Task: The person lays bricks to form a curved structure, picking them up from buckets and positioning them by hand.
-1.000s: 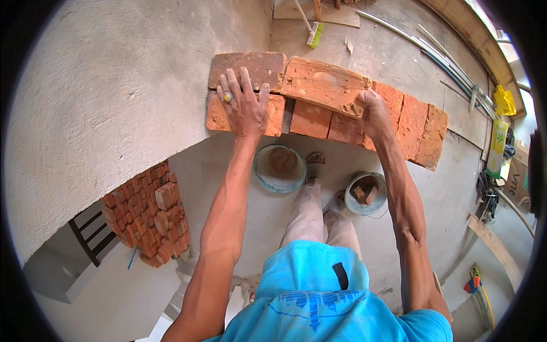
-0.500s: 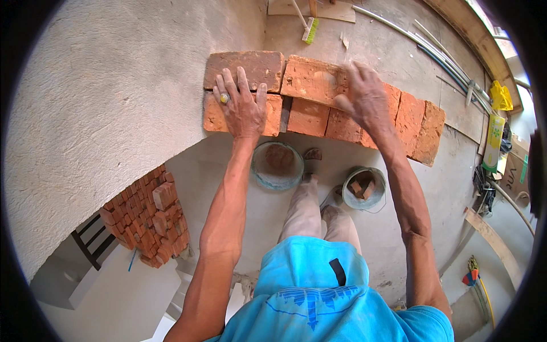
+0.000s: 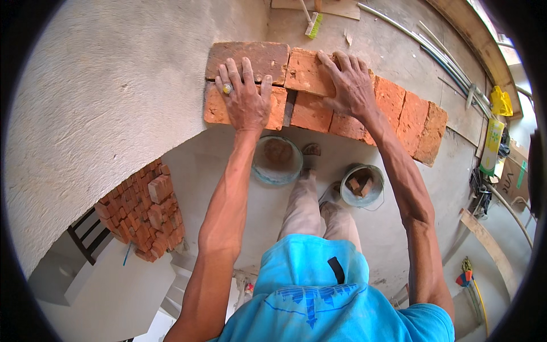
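My left hand lies with fingers spread on two bricks at the left end of the row. Its fingertips touch the dark reddish brick at the back, and its palm is over the orange brick in front. A yellow-topped ring is on one finger. My right hand rests across an orange brick right of the dark one. Its fingers are apart and bent near the brick's far edge; the thumb is near the front edge. The palm hides this brick's right part.
More bricks continue rightward. Below stand a bucket with brownish contents and a bucket holding brick pieces. A rough plastered wall rises at left, above a brick stack. A green-bristled brush and pipes lie beyond.
My right hand, blurred earlier, has shifted slightly left and settled on the orange brick. My left hand stays on its two bricks. The view has shifted slightly.
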Motion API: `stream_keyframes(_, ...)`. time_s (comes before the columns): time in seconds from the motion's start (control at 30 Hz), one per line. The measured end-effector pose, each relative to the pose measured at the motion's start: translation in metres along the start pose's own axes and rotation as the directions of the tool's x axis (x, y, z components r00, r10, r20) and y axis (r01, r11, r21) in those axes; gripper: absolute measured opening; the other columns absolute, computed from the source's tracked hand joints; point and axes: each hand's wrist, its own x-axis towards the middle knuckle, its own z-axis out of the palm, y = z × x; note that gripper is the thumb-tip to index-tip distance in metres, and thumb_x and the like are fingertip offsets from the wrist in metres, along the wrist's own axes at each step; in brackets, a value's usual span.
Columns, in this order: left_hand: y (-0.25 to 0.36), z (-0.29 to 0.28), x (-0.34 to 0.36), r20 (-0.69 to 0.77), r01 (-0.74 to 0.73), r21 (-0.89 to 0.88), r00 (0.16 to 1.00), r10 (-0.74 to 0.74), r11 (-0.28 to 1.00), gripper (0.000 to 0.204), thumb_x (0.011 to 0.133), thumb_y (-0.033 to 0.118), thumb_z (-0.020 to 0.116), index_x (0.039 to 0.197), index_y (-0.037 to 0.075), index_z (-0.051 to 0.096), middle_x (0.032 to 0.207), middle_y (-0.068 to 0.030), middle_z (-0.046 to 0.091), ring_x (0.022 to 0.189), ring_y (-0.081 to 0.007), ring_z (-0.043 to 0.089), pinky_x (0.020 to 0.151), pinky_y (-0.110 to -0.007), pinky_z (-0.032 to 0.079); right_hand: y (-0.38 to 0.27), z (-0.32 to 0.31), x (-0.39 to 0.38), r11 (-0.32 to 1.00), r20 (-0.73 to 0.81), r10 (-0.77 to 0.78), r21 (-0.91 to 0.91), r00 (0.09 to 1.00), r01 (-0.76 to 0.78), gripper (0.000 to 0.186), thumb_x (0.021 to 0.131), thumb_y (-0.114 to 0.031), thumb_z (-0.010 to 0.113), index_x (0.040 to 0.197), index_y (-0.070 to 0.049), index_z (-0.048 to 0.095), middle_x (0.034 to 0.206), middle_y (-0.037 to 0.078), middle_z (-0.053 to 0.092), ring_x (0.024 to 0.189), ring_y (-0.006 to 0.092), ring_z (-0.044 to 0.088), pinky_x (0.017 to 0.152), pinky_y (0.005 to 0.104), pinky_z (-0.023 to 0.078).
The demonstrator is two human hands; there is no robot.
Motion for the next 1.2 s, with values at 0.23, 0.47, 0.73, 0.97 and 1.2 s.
stream_keyframes(0.23, -0.006, 0.007, -0.002, -0.023, -0.014, 0.012, 1.0, 0.015, 1.0, 0.068, 0.102, 0.046, 0.055, 0.152, 0.002, 0.043, 0.156, -0.0302, 0.036, 0.148, -0.0483, 0.029, 0.123, -0.059, 0.02, -0.003, 0.004, 0.001, 1.0, -0.013, 0.002, -0.015, 1.0, -0.002, 0.11, 0.059, -0.04, 0.092, 0.154, -0.018, 0.041, 0.13, 0.012, 0.051, 0.122, 0.0319, 0.051, 0.107, 0.0463, 0.04)
stream_keyframes(0.47, -0.004, 0.013, 0.001, -0.043, -0.051, -0.036, 0.998, 0.05, 0.998, 0.067, 0.105, 0.049, 0.049, 0.152, 0.002, 0.043, 0.156, -0.0316, 0.036, 0.15, -0.0482, 0.027, 0.123, -0.059, 0.018, -0.009, 0.003, -0.027, 0.994, -0.217, -0.007, -0.106, 0.976, -0.016, 0.098, 0.069, -0.027, 0.086, 0.155, -0.016, 0.04, 0.143, 0.015, 0.046, 0.135, 0.0344, 0.045, 0.116, 0.0496, 0.034)
stream_keyframes(0.73, -0.014, 0.018, 0.003, -0.011, -0.059, -0.035, 0.998, 0.059, 0.998, 0.065, 0.105, 0.05, 0.045, 0.151, 0.003, 0.045, 0.156, -0.0297, 0.039, 0.148, -0.0458, 0.031, 0.122, -0.055, 0.023, -0.131, 0.043, -0.309, 0.697, 0.169, 0.203, 0.667, 0.965, -0.263, 0.055, 0.073, -0.011, 0.077, 0.126, -0.01, 0.062, 0.12, 0.014, 0.064, 0.111, 0.0364, 0.062, 0.096, 0.0454, 0.052)
stream_keyframes(0.97, -0.044, 0.025, 0.02, 0.013, -0.2, 0.011, 0.98, 0.2, 0.98, 0.065, 0.106, 0.05, 0.043, 0.145, -0.002, 0.051, 0.152, -0.0272, 0.046, 0.143, -0.042, 0.038, 0.118, -0.051, 0.03, -0.089, 0.185, -0.531, 0.577, 0.414, 0.709, 0.124, 0.57, -0.807, 0.061, 0.082, -0.014, 0.071, 0.139, -0.003, 0.052, 0.121, 0.026, 0.057, 0.106, 0.0441, 0.06, 0.091, 0.0502, 0.052)
stream_keyframes(1.2, -0.036, 0.02, 0.02, 0.088, -0.164, -0.022, 0.982, 0.165, 0.986, 0.062, 0.108, 0.045, 0.039, 0.143, -0.004, 0.052, 0.144, -0.0257, 0.054, 0.135, -0.0389, 0.049, 0.114, -0.048, 0.036, 0.014, 0.258, -0.563, 0.331, 0.44, 0.868, -0.163, 0.232, -0.929, 0.074, 0.084, -0.025, 0.074, 0.148, -0.003, 0.043, 0.123, 0.029, 0.057, 0.109, 0.0458, 0.062, 0.092, 0.05, 0.056)
